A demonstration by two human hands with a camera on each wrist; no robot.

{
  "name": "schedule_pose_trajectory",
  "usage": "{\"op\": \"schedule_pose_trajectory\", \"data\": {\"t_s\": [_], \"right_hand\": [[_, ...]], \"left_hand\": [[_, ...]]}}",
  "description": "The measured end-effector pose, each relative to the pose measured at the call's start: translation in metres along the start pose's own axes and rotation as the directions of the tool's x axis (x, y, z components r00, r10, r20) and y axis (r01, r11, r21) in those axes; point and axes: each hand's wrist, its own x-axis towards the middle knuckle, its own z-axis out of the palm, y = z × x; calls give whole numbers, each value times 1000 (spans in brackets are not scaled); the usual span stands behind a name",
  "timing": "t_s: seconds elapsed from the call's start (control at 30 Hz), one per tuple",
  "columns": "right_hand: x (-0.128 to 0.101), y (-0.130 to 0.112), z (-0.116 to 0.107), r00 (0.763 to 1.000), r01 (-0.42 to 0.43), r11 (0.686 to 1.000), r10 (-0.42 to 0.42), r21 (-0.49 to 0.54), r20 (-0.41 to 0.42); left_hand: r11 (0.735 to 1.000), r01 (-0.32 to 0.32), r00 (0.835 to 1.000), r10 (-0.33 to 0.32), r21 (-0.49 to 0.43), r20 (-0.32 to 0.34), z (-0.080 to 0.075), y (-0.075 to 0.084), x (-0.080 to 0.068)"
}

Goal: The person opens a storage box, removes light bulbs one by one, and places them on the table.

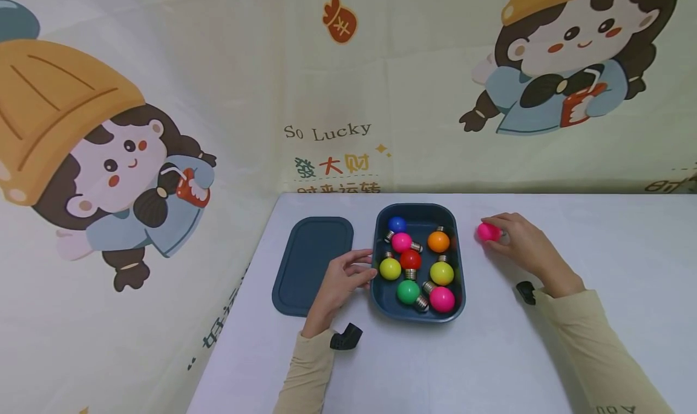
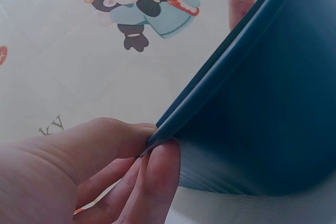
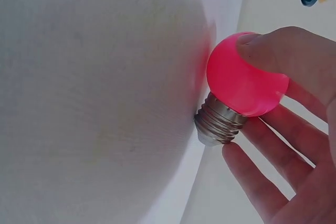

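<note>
My left hand [image 1: 336,285] pinches the left rim of a dark blue plastic box [image 1: 422,216] between thumb and fingers; the left wrist view shows this rim [image 2: 220,72] close up. Several coloured light bulbs lie in the box, among them a blue one [image 1: 397,224], an orange one [image 1: 438,242], a red one [image 1: 411,259] and a green one [image 1: 408,292]. To the right of the box, my right hand [image 1: 527,246] holds a pink light bulb [image 3: 241,80] by its round globe. Its metal screw base [image 3: 218,120] is at or just above the table; contact is unclear.
A dark blue lid [image 1: 313,262] lies flat on the white table [image 1: 414,365], left of the box and partly behind my left hand. Printed cloth [image 1: 425,117] with cartoon figures hangs behind the table's back edge and down the left side.
</note>
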Motion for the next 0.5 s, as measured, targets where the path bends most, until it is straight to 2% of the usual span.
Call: {"op": "schedule_pose_trajectory", "data": {"t_s": [0.17,0.37,0.5], "right_hand": [[-1,-2,-2,1000,-16,1000,16,-12,21],[-3,-6,-2,994,-76,997,76,-3,77],[-4,-7,-1,994,-80,997,79,9,74]], "left_hand": [[1000,-1,1000,1,-5,1,0,1,0],[1000,-12,1000,12,-4,5,-1,0,-1],[1000,-15,1000,15,-5,8,-1,0,-1]]}}
